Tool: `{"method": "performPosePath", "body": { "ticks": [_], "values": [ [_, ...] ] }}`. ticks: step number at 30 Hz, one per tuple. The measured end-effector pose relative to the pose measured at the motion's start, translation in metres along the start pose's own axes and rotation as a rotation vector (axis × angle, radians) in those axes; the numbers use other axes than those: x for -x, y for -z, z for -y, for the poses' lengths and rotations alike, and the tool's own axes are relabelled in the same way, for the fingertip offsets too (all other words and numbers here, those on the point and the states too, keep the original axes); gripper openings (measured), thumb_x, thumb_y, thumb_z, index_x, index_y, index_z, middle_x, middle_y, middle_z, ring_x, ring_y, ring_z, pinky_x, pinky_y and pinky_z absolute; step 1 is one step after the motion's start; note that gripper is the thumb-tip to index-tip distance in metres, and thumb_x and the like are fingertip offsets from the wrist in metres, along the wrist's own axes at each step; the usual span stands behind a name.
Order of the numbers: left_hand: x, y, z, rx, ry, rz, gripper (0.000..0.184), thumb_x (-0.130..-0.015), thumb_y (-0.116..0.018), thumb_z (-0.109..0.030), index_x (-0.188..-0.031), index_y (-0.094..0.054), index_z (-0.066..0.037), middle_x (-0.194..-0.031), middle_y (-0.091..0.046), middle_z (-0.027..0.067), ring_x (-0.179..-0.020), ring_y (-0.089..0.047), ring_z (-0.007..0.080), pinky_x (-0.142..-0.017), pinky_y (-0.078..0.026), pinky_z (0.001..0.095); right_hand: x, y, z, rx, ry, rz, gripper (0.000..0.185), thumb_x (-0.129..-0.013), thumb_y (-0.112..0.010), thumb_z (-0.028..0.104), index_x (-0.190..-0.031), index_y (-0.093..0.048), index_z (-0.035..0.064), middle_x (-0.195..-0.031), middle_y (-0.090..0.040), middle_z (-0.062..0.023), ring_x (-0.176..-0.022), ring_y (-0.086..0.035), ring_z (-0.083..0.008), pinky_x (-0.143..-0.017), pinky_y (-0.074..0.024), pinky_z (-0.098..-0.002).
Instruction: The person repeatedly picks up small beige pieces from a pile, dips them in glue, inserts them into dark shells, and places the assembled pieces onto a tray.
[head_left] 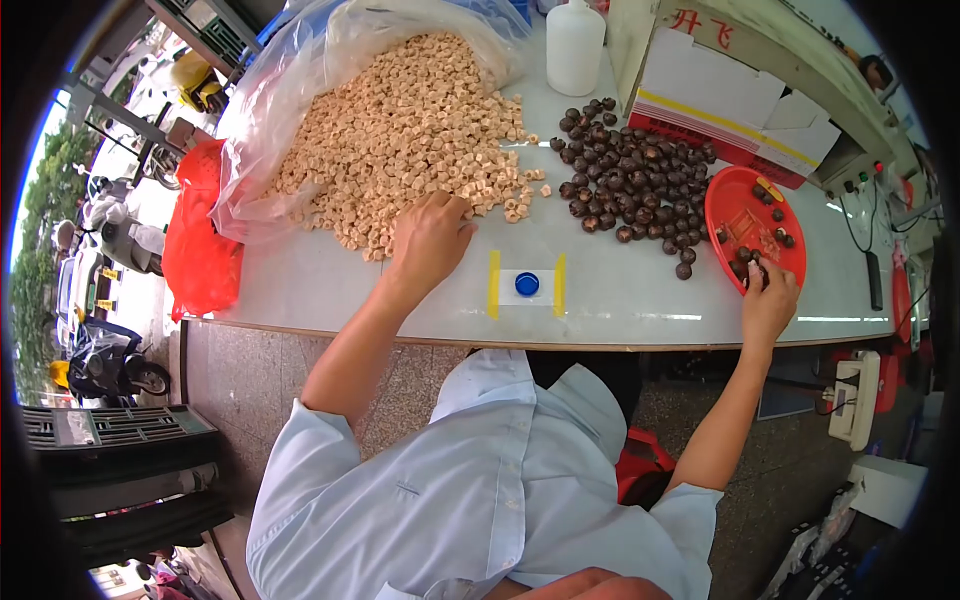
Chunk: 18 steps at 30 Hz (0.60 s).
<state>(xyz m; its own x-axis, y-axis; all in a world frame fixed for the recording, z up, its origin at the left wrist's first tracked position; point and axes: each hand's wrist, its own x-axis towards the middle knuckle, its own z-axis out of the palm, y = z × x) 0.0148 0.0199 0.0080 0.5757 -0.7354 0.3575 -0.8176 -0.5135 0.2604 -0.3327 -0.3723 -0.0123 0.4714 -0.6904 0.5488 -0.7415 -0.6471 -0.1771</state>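
Note:
My left hand [432, 238] is at the near edge of a big heap of small beige, chunky pieces [410, 120]. Its fingers are curled together, and whatever they hold is hidden. Over the near rim of a round red tray [716, 222] reaches my right hand [770, 297], its fingers closed around dark brown balls [741, 268] in the tray. A few more brown balls lie farther back in it. Between my hands, a blue round cap-like piece [527, 284] sits on a white patch flanked by yellow tape strips [493, 284].
A pile of dark brown balls [640, 180] spreads left of the tray. Clear plastic sheeting [262, 150] surrounds the beige heap. A white bottle [574, 50] and a cardboard box [705, 85] stand behind. A red bag [203, 240] hangs at the table's left edge.

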Motion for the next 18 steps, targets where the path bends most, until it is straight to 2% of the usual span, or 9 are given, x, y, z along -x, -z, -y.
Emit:
{"method": "performPosePath", "body": {
  "ticks": [1, 4, 6, 8, 11, 14, 15, 18],
  "values": [
    [-0.003, -0.004, -0.001, -0.035, -0.007, -0.016, 0.017, -0.091, -0.08, -0.016, -0.105, -0.075, -0.007, -0.099, -0.071, 0.011, -0.093, -0.071, 0.0336, -0.082, -0.056, 0.0465, -0.002, -0.001, -0.001, 0.049, -0.034, 0.068, 0.027, -0.098, -0.078, 0.025, -0.121, -0.079, 0.0111, -0.11, -0.072, -0.0119, -0.106, -0.065, -0.039, -0.092, -0.0543, -0.05],
    [-0.006, -0.012, -0.005, -0.133, -0.011, -0.033, 0.013, -0.093, -0.077, -0.016, -0.102, -0.074, -0.007, -0.097, -0.071, 0.0115, -0.095, -0.071, 0.0344, -0.083, -0.056, 0.0474, 0.002, 0.001, 0.012, 0.042, 0.062, -0.081, 0.029, -0.095, -0.079, 0.022, -0.121, -0.078, 0.0099, -0.108, -0.071, -0.0124, -0.103, -0.065, -0.0396, -0.09, -0.0537, -0.05],
    [-0.009, -0.016, -0.007, -0.15, -0.012, -0.03, 0.012, -0.093, -0.076, -0.016, -0.1, -0.073, -0.007, -0.096, -0.071, 0.0113, -0.095, -0.071, 0.0339, -0.084, -0.056, 0.0479, 0.006, 0.001, 0.028, -0.139, 0.142, -0.178, 0.028, -0.091, -0.082, 0.019, -0.116, -0.077, 0.0075, -0.106, -0.071, -0.0126, -0.099, -0.065, -0.0388, -0.088, -0.0529, -0.0502],
    [-0.006, -0.014, -0.007, -0.144, -0.008, -0.017, 0.011, -0.092, -0.076, -0.016, -0.097, -0.072, -0.006, -0.096, -0.071, 0.0105, -0.095, -0.071, 0.0327, -0.083, -0.056, 0.0484, 0.017, 0.005, 0.055, -0.337, 0.142, -0.064, 0.025, -0.089, -0.084, 0.018, -0.108, -0.075, 0.0054, -0.102, -0.07, -0.0119, -0.098, -0.065, -0.0374, -0.087, -0.0521, -0.0499],
    [0.003, 0.001, -0.008, 0.036, -0.009, 0.089, 0.009, -0.093, -0.073, -0.014, -0.095, -0.074, -0.006, -0.093, -0.073, 0.0109, -0.093, -0.072, 0.0328, -0.079, -0.057, 0.0467, 0.038, 0.007, 0.089, -0.327, 0.221, 0.023, 0.028, -0.087, -0.086, 0.02, -0.106, -0.072, 0.0052, -0.1, -0.069, -0.0117, -0.097, -0.066, -0.0361, -0.084, -0.0522, -0.0491],
    [0.007, 0.015, -0.013, 0.13, 0.008, 0.208, 0.01, -0.093, -0.072, -0.015, -0.095, -0.075, -0.006, -0.093, -0.074, 0.0121, -0.091, -0.073, 0.0334, -0.078, -0.058, 0.046, 0.053, -0.002, 0.103, -0.319, 0.169, 0.044, 0.032, -0.086, -0.088, 0.022, -0.106, -0.069, 0.0058, -0.1, -0.069, -0.0116, -0.093, -0.067, -0.0359, -0.08, -0.0523, -0.0483],
    [0.009, 0.017, -0.015, 0.142, 0.014, 0.244, 0.01, -0.093, -0.072, -0.015, -0.096, -0.075, -0.006, -0.092, -0.074, 0.0125, -0.09, -0.073, 0.0337, -0.078, -0.058, 0.0458, 0.055, -0.006, 0.105, -0.315, 0.129, 0.082, 0.035, -0.085, -0.089, 0.02, -0.109, -0.068, 0.0056, -0.101, -0.069, -0.0136, -0.093, -0.068, -0.0373, -0.08, -0.0537, -0.0489],
    [0.003, 0.017, -0.026, 0.13, 0.059, 0.264, 0.01, -0.093, -0.073, -0.015, -0.097, -0.076, -0.005, -0.093, -0.075, 0.0115, -0.091, -0.074, 0.0315, -0.079, -0.057, 0.0447, 0.057, -0.003, 0.116, -0.518, 0.063, 0.149, 0.028, -0.087, -0.084, 0.006, -0.11, -0.067, 0.0034, -0.104, -0.068, -0.0134, -0.093, -0.07, -0.0335, -0.081, -0.0555, -0.0435]
  ]
}}
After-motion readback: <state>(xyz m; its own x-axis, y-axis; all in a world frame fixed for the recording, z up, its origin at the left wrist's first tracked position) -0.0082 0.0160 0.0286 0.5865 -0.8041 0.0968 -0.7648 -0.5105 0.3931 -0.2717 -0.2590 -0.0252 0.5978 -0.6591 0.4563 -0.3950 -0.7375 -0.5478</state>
